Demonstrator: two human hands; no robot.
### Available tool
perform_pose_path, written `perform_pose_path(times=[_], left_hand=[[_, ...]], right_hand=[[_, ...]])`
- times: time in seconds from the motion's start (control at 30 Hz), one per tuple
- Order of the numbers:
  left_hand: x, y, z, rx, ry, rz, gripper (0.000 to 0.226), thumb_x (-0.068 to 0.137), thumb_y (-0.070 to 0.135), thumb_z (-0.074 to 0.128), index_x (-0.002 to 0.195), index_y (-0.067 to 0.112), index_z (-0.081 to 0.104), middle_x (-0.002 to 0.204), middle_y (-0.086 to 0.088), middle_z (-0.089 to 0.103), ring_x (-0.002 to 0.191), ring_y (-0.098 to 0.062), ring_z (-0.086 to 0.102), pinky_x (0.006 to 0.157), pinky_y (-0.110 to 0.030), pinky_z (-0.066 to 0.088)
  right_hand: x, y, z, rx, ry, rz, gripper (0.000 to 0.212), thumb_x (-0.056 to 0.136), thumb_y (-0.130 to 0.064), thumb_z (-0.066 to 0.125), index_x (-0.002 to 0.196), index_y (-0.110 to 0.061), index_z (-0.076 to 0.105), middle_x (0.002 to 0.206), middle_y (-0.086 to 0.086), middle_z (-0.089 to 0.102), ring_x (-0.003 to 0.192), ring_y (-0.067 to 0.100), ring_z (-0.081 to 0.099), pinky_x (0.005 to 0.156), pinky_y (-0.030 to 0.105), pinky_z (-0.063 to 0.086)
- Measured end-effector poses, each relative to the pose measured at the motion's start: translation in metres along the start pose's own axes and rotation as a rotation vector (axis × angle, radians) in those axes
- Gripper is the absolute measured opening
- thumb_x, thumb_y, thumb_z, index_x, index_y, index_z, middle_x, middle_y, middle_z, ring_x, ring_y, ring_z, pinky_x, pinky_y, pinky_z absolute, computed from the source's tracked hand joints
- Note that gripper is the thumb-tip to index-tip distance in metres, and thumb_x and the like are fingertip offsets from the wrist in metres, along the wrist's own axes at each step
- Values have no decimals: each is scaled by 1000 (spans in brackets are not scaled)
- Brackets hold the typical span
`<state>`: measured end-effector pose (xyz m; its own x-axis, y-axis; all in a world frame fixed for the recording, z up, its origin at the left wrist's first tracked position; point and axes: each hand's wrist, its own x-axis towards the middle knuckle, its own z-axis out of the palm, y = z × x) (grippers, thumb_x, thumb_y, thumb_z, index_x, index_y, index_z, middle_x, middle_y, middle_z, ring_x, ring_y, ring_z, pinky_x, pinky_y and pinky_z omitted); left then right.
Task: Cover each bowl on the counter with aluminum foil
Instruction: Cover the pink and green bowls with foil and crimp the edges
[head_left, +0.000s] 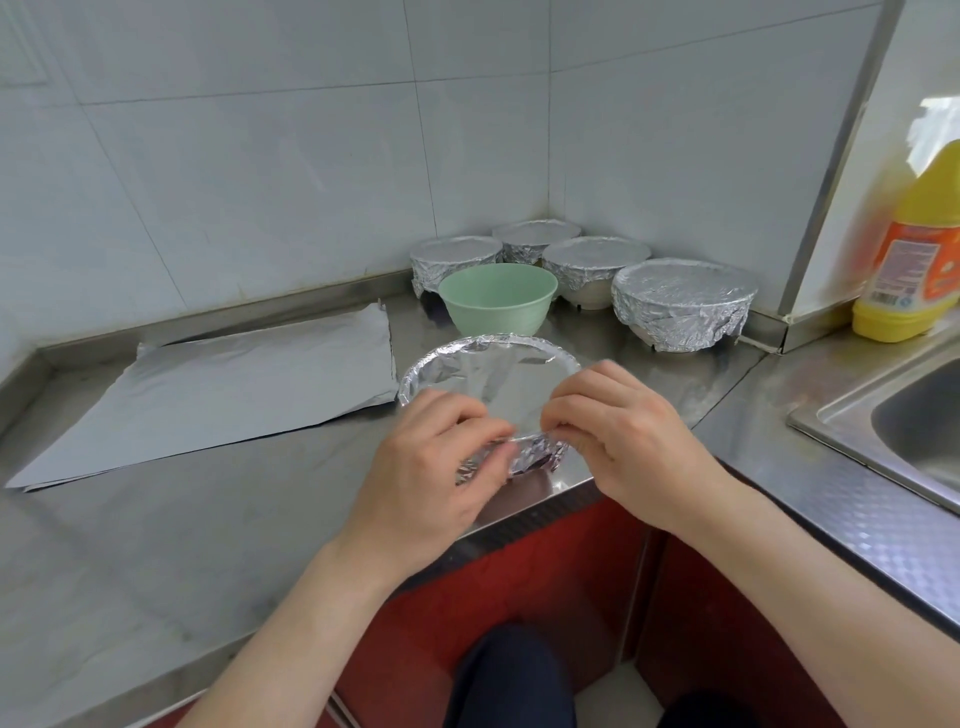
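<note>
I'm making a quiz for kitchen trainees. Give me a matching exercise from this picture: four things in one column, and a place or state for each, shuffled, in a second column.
Things:
1. green bowl
2. foil sheets
3. bottle
4. near bowl

Places or states:
A. beside the sink, at right
B. flat on the counter, at left
C. uncovered
D. foil-covered, pinched at the rim by the left hand and the right hand

Pairs: 1-C; 2-B; 3-A; 4-D
</note>
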<state>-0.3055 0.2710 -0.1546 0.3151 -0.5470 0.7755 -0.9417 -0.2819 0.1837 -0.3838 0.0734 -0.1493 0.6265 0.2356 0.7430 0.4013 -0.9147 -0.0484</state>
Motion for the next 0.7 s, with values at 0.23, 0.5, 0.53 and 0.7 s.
perform_pose_path(times=[0.23,0.5,0.53,0.7], left_hand=[[0,-24,7,-140,-64,-506,61,88,61,36,138,29,49,151,9,31,141,-5,19,116,-24,13],[6,-7,30,-366,-107,-677,64,89,53,32,148,26,35,159,16,11,118,37,3,94,9,7],[7,-4,33,-377,-108,-677,64,90,52,31,148,25,35,158,16,11,115,39,4,92,10,7],[18,4,45,-448,-104,-683,52,99,37,36,146,17,38,156,12,16,106,44,10,86,13,11]], right_hand=[[-14,19,-11,259,125,530,26,90,-7,61,107,-24,70,123,-6,56,117,12,52,96,22,40],[1,6,23,1150,260,1318,79,70,-66,58,138,-28,49,140,-9,53,131,14,48,112,46,34],[3,7,27,1143,279,1349,79,70,-67,56,140,-30,47,142,-9,51,132,16,46,113,46,32],[7,14,25,1101,371,1438,47,98,-39,45,141,-21,45,138,-7,52,127,17,49,111,42,35]])
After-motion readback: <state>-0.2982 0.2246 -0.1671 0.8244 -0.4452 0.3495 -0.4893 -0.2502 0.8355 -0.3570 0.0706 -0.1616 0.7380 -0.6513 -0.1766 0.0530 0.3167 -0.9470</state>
